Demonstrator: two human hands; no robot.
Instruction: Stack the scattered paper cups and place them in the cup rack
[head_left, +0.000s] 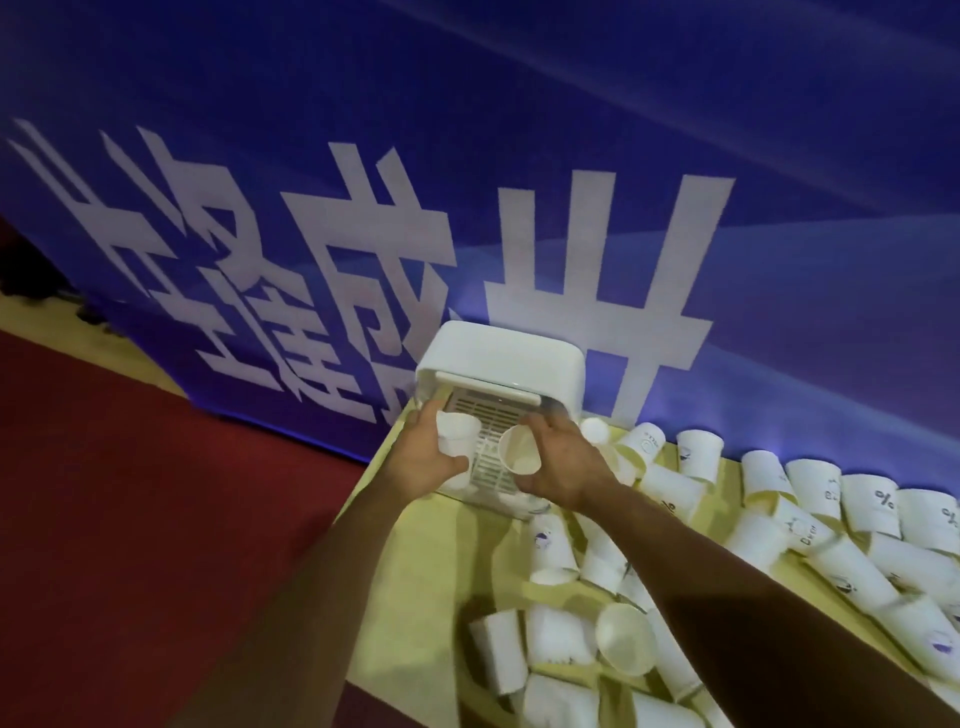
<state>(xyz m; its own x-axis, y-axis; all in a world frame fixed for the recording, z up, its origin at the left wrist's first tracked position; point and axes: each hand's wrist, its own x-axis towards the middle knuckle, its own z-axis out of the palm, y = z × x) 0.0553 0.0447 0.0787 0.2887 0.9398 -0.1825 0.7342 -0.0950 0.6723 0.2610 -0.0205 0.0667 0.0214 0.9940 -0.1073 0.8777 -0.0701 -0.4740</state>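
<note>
Near: scattered paper cups (623, 639) tipped across yellow tablecloth (415, 597), unstacked. Farther: left hand (426, 462) gripping one cup (457, 439), right hand (561, 467) gripping another cup (519, 451), mouth tilted toward camera. Held close, likely for nesting. Just behind: white cup rack (498, 364), front open. Beyond: blue banner (363, 208).

White cup rack (498, 358) stands open-fronted; two paper cups (457, 441) at its six o'clock, scattered cups (670, 488) toppled at four o'clock.

hands — left (423, 457) grips cup (457, 436) | right (563, 462) grips cup (519, 451) | before rack (498, 364)
</note>
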